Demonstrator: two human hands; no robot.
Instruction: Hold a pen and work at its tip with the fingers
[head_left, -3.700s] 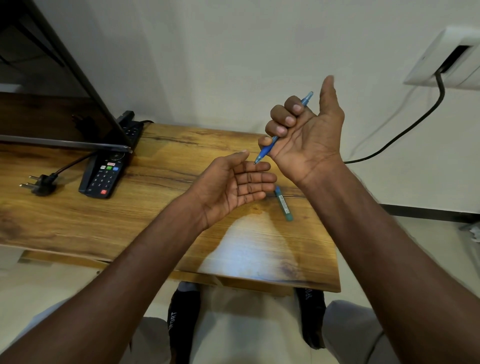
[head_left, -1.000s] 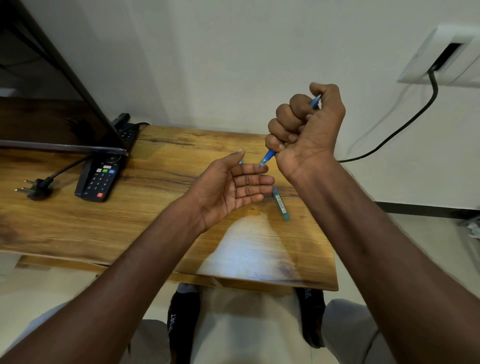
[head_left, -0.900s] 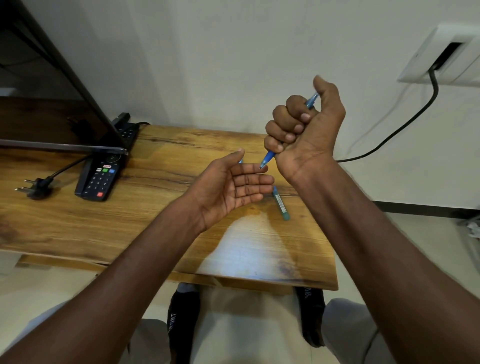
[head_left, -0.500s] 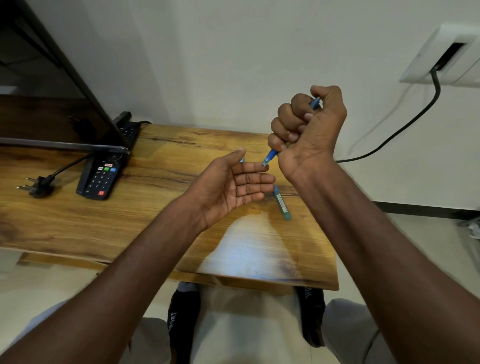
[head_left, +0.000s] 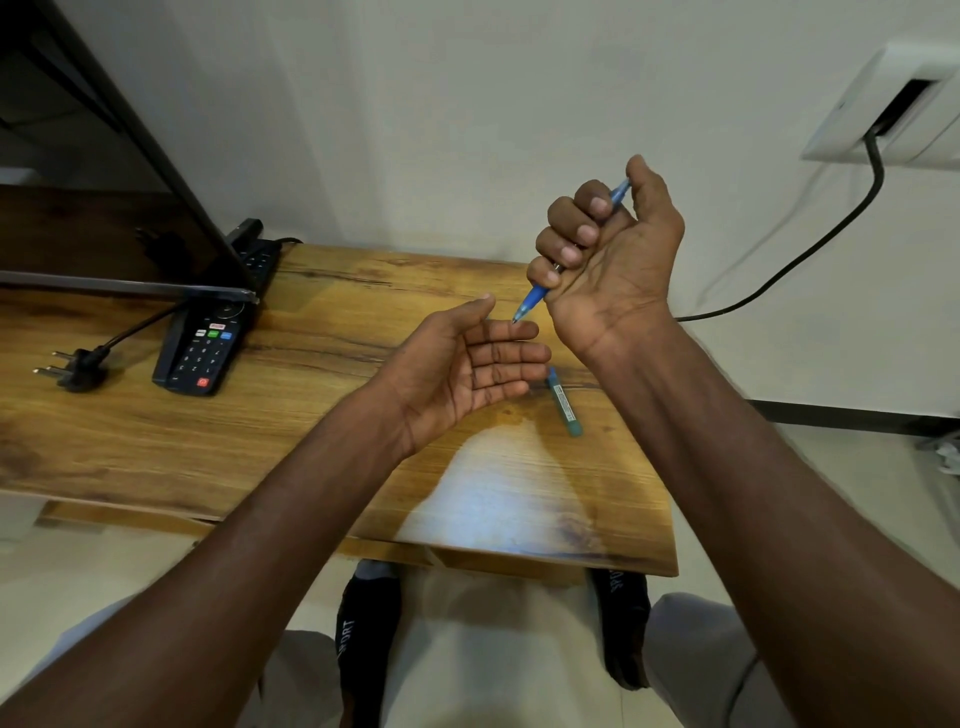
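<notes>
Head view: a wooden table (head_left: 156, 457) is seen, with a remote (head_left: 200, 348) lying near its far left edge under a screen and a green tube (head_left: 565, 404) near its right edge. Above it, a blue pen (head_left: 532, 301) is gripped in the curled fingers of the right hand (head_left: 608, 254), apparently so the thumb can work its top, its tip touching the left hand (head_left: 467, 364), held palm-up with fingers straight. The tube's label is too small to be read.

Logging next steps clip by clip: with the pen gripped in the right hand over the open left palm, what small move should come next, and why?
Probably press the thumb down on the blue pen's top: the right hand grips it in a fist, thumb lifted off the end, tip at the open left hand's forefinger.
</notes>
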